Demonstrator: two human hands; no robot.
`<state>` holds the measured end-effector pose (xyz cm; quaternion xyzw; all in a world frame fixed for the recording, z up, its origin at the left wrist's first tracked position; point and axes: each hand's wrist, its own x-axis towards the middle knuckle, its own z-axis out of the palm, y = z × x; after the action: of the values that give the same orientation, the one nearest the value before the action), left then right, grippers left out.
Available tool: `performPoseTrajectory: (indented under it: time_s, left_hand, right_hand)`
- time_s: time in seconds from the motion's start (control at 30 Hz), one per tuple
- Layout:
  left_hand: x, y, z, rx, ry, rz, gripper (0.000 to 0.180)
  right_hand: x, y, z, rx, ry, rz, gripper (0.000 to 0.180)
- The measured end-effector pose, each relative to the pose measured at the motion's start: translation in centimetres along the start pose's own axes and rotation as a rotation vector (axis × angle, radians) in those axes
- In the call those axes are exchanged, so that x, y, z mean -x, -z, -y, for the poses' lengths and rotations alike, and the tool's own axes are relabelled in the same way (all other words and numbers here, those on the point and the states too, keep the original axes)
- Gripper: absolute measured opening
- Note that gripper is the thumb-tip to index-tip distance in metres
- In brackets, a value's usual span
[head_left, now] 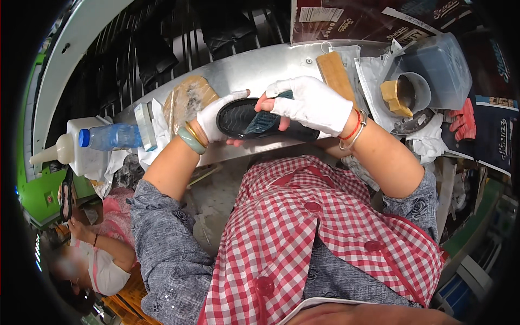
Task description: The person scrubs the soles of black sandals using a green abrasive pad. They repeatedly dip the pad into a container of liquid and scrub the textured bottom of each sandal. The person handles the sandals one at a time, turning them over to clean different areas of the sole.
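Above the bench edge I hold a black shoe sole (234, 115) lying lengthwise, its wavy-ribbed face turned up. My left hand (214, 116), in a white fingerless glove, is wrapped round the sole's left end. In the same kind of glove, my right hand (303, 103) pinches a crumpled dark teal cloth (263, 123). That cloth touches the middle of the sole. The right glove and fingers hide part of the sole's right half.
On the metal bench (233, 73) lie a taped brown block (189, 100) and a wooden strip (334, 73). A blue-capped bottle (114, 136) lies left; a cup (418, 92) with a yellow sponge (394, 98) stands right. A co-worker's hand (81, 232) is lower left.
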<state>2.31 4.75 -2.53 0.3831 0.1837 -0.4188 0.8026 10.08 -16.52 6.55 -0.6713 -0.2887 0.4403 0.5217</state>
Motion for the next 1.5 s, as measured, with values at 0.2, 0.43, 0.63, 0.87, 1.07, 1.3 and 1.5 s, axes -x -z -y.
performPoseTrajectory:
  time_s: [0.2,0.43,0.63,0.87,1.07,1.3,1.5]
  left_hand:
    - [-0.1,-0.1,-0.9,0.089,0.053,-0.102,0.053]
    - [0.7,-2.4,-2.7,-0.075,0.073,-0.197,0.053]
    - [0.4,-1.2,-2.9,-0.104,0.080,-0.076,0.061]
    - [0.0,-4.6,1.2,0.263,-0.223,-0.160,0.062]
    - [-3.5,-5.7,3.9,0.334,-0.492,0.131,0.065]
    - [-4.2,-7.1,5.0,0.345,-0.576,0.037,0.073]
    - [-4.3,-10.2,6.5,0.344,-0.684,0.054,0.083]
  right_hand:
    - [0.1,1.1,0.2,0.094,-0.025,0.016,0.023]
    - [1.0,2.5,0.6,0.191,-0.084,0.012,0.021]
    - [3.9,4.1,-0.3,0.186,-0.058,-0.039,0.022]
    - [8.5,4.2,0.5,-0.054,0.102,-0.376,0.027]
    - [8.0,0.3,-2.4,0.282,0.542,-0.490,0.020]
    - [9.1,-1.2,-3.8,-0.310,0.503,-0.567,0.017]
    - [10.1,1.8,-3.8,-0.609,0.537,-0.947,0.025]
